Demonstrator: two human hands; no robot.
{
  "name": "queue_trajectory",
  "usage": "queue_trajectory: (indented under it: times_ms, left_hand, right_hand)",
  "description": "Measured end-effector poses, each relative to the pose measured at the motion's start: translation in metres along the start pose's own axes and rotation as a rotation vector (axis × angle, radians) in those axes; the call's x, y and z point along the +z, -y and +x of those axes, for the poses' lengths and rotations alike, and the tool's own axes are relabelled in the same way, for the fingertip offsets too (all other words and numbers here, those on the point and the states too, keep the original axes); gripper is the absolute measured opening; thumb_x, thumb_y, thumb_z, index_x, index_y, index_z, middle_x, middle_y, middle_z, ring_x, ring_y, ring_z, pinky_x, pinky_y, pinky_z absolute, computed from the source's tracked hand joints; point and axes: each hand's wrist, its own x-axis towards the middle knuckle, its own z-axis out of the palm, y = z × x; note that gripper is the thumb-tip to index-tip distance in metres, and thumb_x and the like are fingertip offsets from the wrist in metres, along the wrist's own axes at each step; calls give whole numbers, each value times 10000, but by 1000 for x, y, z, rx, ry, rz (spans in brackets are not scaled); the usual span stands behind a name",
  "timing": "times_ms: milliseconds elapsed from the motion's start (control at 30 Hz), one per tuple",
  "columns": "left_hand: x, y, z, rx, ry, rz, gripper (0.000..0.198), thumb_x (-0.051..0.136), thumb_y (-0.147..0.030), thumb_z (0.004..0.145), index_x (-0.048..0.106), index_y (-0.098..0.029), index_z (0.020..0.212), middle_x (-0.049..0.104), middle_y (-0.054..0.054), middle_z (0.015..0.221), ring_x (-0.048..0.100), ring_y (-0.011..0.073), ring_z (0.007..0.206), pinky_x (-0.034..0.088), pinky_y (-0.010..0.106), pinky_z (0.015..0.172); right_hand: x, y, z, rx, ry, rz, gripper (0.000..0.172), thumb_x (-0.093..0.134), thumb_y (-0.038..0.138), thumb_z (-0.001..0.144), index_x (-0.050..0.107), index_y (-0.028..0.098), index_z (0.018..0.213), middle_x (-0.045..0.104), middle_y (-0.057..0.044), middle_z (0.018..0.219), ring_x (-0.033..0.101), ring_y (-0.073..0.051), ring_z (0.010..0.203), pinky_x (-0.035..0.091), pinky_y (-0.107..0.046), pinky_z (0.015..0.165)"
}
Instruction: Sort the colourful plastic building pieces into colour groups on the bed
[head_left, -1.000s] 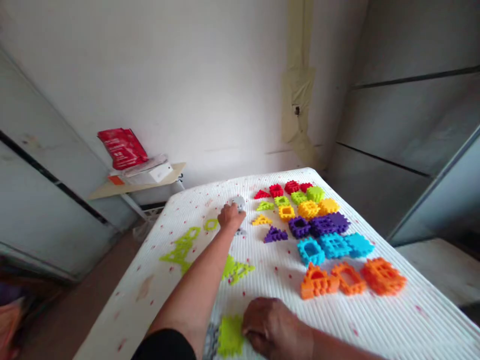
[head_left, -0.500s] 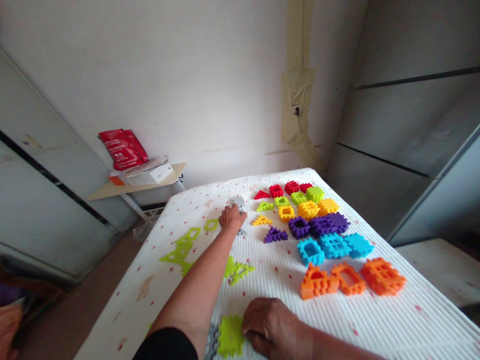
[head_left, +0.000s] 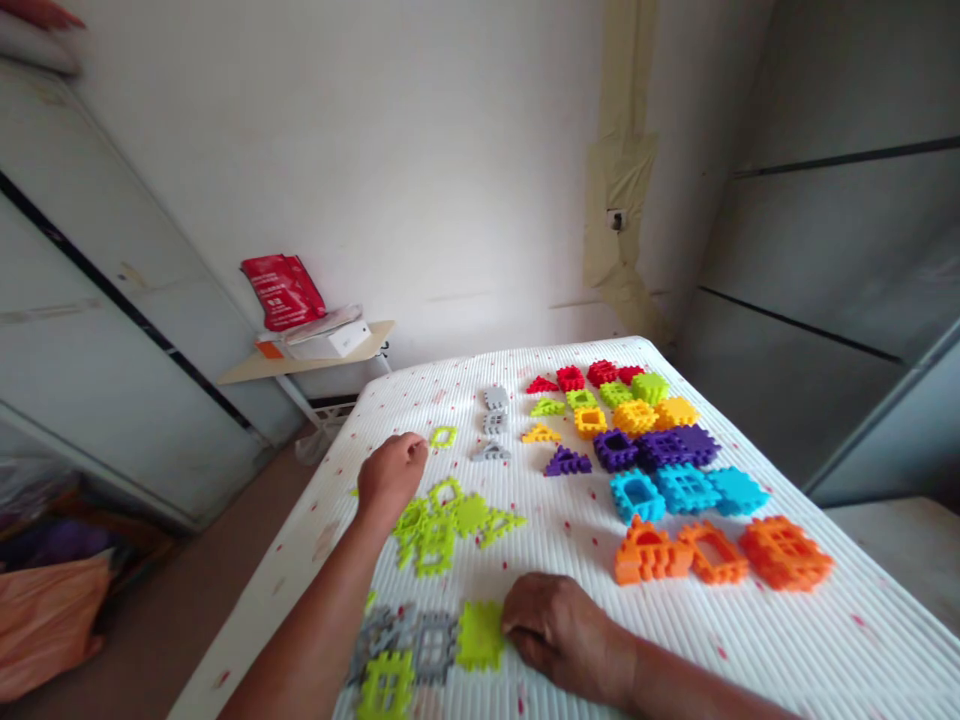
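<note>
My left hand (head_left: 391,472), fingers curled in and nothing seen between them, is over the table's left side. A green frame piece (head_left: 442,437) lies just to its right, and a pile of green interlocking pieces (head_left: 435,543) lies below and to the right. My right hand (head_left: 561,635) rests as a fist beside a green square piece (head_left: 480,635), at its right edge; what its fingers hold, if anything, is hidden. Left of that square are a grey window piece (head_left: 435,645) and a green window piece (head_left: 386,687). Farther off, a grey square (head_left: 496,398), a grey window (head_left: 494,422) and a grey triangle (head_left: 492,452) form a column.
Rows of red (head_left: 602,373), yellow (head_left: 634,416), purple (head_left: 664,450), blue (head_left: 686,488) and orange pieces (head_left: 786,555) stand on the right of the white ribbed table cover (head_left: 570,540). A small side table (head_left: 375,340) bears red packets (head_left: 281,290).
My left hand has drawn back leftward from the grey pieces, which now show in a column. My right hand stays by the green square. The view has shifted slightly left.
</note>
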Motion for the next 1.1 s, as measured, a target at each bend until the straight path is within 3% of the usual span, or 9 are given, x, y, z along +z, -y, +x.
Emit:
queue_trajectory:
  times_ms: [167, 300, 400, 500, 600, 833, 1100]
  left_hand:
    - [0, 49, -81, 66, -108, -202, 259, 416, -349, 823, 630, -205, 840, 661, 22, 838, 594, 153, 760, 433, 267, 712]
    - [10, 62, -136, 216, -146, -341, 192, 465, -286, 816, 628, -204, 756, 633, 7, 744, 586, 139, 722, 448, 258, 681]
    - [17, 70, -159, 244, -235, -336, 145, 501, -247, 803, 638, -209, 774, 641, 13, 790, 594, 154, 783, 454, 289, 736]
    - [20, 83, -171, 141, -350, -354, 138, 505, -227, 801, 641, -213, 814, 640, 21, 834, 594, 165, 823, 462, 313, 775]
    - [21, 94, -179, 30, -372, -417, 149, 485, -213, 802, 631, -213, 829, 627, 23, 850, 591, 163, 831, 479, 305, 767]
    - [20, 100, -198, 53, -251, -343, 219, 506, -198, 726, 648, -216, 892, 629, 49, 946, 578, 199, 929, 477, 357, 868]
    - [21, 96, -194, 144, -113, -201, 394, 508, -160, 635, 670, -257, 981, 618, 41, 1036, 544, 226, 986, 464, 398, 885]
  right_hand:
    - [-5, 3, 1, 16, -12, 59, 182, 458, 110, 815, 629, 170, 794, 639, -37, 772, 582, -129, 734, 442, -215, 671]
    - [-8, 4, 1, 14, -19, 100, 190, 447, 133, 845, 629, 165, 804, 642, -47, 785, 589, -130, 744, 456, -224, 681]
    - [-8, 4, 0, 18, -8, 117, 196, 437, 160, 867, 628, 164, 828, 645, -56, 810, 595, -132, 762, 468, -232, 694]
    - [-9, 4, -1, 34, 9, 126, 201, 428, 185, 885, 625, 165, 852, 644, -60, 836, 593, -135, 777, 474, -242, 701]
    - [-10, 3, -1, 49, 27, 132, 204, 423, 206, 897, 620, 167, 862, 636, -59, 840, 589, -135, 779, 474, -249, 708]
    - [-9, 2, -2, 37, 25, 144, 193, 427, 218, 904, 612, 170, 873, 631, -59, 854, 593, -134, 800, 470, -252, 727]
    - [-9, 2, -1, 43, 24, 140, 218, 417, 244, 914, 615, 162, 871, 632, -63, 835, 588, -132, 784, 475, -258, 713]
